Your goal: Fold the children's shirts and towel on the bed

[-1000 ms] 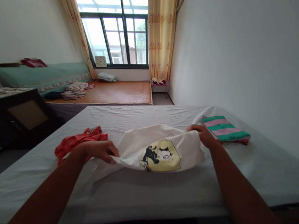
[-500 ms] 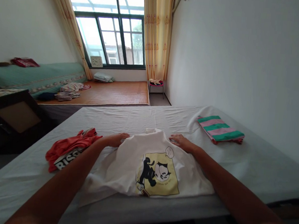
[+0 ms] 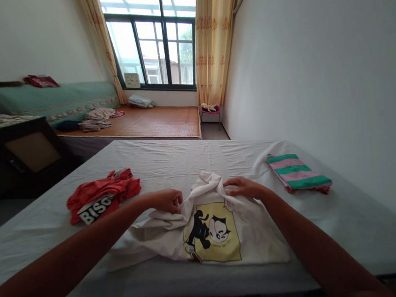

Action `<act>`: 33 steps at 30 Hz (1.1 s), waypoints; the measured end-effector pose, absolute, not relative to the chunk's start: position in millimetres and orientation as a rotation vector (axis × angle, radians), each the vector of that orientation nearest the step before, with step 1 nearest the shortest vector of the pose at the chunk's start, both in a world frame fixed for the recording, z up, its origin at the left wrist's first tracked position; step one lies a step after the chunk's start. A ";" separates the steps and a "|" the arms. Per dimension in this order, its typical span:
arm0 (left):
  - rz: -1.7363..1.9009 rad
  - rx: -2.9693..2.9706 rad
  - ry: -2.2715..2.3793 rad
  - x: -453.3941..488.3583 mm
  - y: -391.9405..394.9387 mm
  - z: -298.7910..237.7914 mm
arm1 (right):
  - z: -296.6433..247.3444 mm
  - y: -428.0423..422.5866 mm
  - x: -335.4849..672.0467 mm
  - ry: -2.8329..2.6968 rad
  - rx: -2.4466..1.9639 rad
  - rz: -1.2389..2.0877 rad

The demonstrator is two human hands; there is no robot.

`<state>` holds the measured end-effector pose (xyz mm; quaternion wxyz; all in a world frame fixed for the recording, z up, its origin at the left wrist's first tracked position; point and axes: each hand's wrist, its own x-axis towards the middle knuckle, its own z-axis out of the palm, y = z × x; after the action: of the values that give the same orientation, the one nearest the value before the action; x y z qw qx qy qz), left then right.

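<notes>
A white T-shirt (image 3: 252,236) with a black cat on a yellow square lies in front of me on the bed, its left side and upper part bunched into folds. My left hand (image 3: 168,200) is closed on the shirt's left edge, fingers curled into the fabric. On the upper right edge, my right hand (image 3: 243,188) pinches the cloth between thumb and fingers. A crumpled red garment (image 3: 105,193) with white lettering rests left of my left forearm. Beyond my right hand lies a folded green and pink striped garment (image 3: 298,172).
The bed (image 3: 169,157) has a pale sheet and meets the white wall at the right. Behind it stands another bed with a brown mat (image 3: 166,120) and piled clothes. A dark cabinet (image 3: 20,151) is at the left, a small stool (image 3: 210,110) by the curtain.
My left hand has moved right and curled, drawing the shirt's left side inward into folds. My right hand stays near the upper right edge. The view has shifted slightly left.
</notes>
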<state>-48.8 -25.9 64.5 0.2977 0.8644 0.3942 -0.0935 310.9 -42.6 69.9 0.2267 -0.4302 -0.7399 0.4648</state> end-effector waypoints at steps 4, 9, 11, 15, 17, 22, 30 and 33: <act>-0.091 2.454 1.009 -52.3 -25.2 69.8 | 88.3 -41.2 346.2 -1.600 -1.206 1.158; 0.242 2.452 1.279 -70.7 -6.6 88.3 | 70.8 -42.7 379.1 -1.780 -1.245 1.200; 0.207 2.443 1.248 -76.7 -3.9 90.9 | 61.1 -41.6 381.0 -1.962 -1.292 1.309; -0.087 2.417 1.030 -77.7 -14.0 85.9 | 47.6 -27.1 366.2 -1.795 -1.605 1.065; -0.179 2.492 1.025 -74.2 -20.4 81.3 | 43.4 -17.9 351.5 -1.730 -1.730 0.967; -0.177 2.486 1.075 -77.7 -19.3 86.8 | 48.8 -8.2 326.2 -2.024 -1.630 0.933; 0.905 1.863 1.271 -109.1 37.0 148.1 | 128.9 54.2 357.7 -1.558 -1.417 0.699; 1.366 1.672 1.422 -95.1 72.6 147.1 | 149.5 89.7 345.2 -1.309 -1.444 0.448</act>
<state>-95.1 72.6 147.1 0.2745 0.6219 0.5290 0.5080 345.2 89.7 149.5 0.5404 -0.6076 -0.5506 0.1887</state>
